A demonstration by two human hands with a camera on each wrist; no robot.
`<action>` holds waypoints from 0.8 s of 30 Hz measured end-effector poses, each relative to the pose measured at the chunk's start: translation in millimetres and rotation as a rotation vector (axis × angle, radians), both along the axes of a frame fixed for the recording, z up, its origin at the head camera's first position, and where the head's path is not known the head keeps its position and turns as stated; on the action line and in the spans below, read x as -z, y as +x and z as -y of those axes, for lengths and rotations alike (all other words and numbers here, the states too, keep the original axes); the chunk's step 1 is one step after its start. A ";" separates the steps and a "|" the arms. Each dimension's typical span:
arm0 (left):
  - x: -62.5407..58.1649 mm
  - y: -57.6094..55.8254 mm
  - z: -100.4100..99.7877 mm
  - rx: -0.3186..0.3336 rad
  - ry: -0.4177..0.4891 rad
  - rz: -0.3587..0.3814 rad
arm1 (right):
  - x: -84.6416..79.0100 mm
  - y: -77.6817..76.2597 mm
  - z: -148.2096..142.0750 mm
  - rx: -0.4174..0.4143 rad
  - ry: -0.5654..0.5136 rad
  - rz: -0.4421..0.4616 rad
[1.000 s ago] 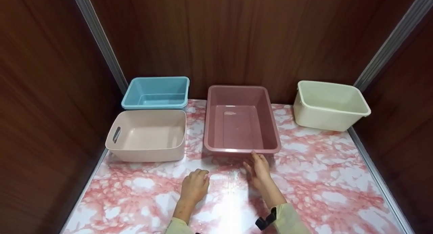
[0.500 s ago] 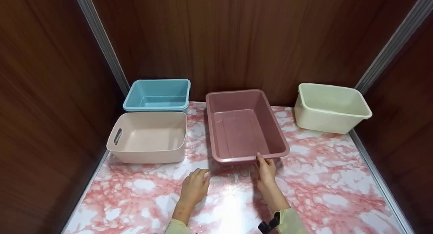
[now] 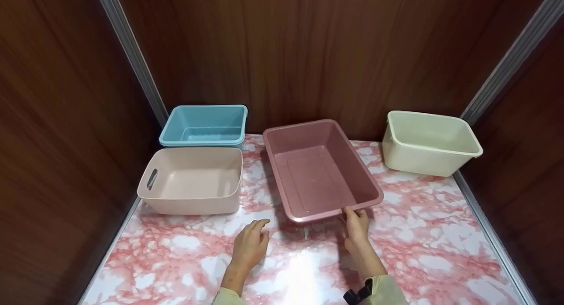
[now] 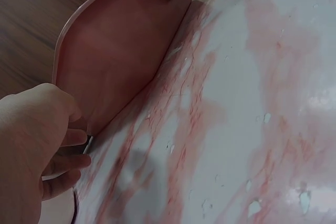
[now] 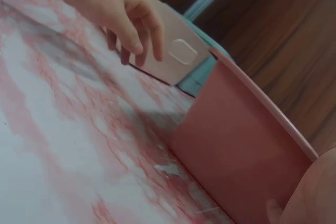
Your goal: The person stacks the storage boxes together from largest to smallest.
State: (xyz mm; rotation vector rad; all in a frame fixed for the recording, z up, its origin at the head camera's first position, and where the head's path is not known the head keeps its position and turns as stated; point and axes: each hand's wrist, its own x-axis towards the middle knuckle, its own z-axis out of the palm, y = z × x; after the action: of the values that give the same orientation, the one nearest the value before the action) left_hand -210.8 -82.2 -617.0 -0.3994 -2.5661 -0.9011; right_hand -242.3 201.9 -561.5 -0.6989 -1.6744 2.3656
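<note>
In the head view a dusty-pink plastic storage bin (image 3: 315, 177) stands at an angle on the marbled table, its near end swung to the right. My right hand (image 3: 358, 228) pinches the near rim toward its right corner, thumb on top and fingers beneath. In the right wrist view that hand (image 5: 312, 192) is partly cut off beside the bin's outer wall (image 5: 236, 135). My left hand (image 3: 251, 243) hovers apart from the bin, fingers loosely bent and holding nothing. The right wrist view also catches the left hand (image 5: 126, 19) above the table.
A beige bin (image 3: 189, 205) with a handle slot stands at left, just in front of a blue bin (image 3: 205, 135). At back right is a pale green bin (image 3: 423, 157). Dark wood panels (image 3: 308, 53) close off the back and both sides.
The pink bin has turned counterclockwise and come nearer, its near end shifting right with my right hand, which now grips the rim. My left hand has barely moved.
</note>
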 end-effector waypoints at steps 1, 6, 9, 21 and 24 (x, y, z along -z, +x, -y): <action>0.0 -0.3 0.3 -0.001 0.003 -0.004 | -1.1 -0.3 -2.7 -0.009 0.015 0.005; 0.9 -1.0 0.2 0.001 0.013 -0.028 | -4.8 -5.1 -13.7 0.008 0.073 0.017; 2.2 -1.7 -1.0 0.003 0.023 -0.035 | -3.8 -10.4 -19.8 0.061 0.111 -0.010; 6.5 -7.0 -3.3 0.037 0.080 -0.200 | -3.9 -12.6 -28.2 0.224 0.281 -0.129; 7.2 -7.4 -5.0 0.050 0.088 -0.225 | -2.6 -7.8 -19.4 0.208 0.375 -0.173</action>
State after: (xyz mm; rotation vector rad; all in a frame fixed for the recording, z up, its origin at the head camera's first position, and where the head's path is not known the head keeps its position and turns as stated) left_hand -218.2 -77.2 -624.2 -0.5101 -2.3136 -0.9262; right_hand -250.1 221.3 -559.0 -0.5512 -1.7988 1.8448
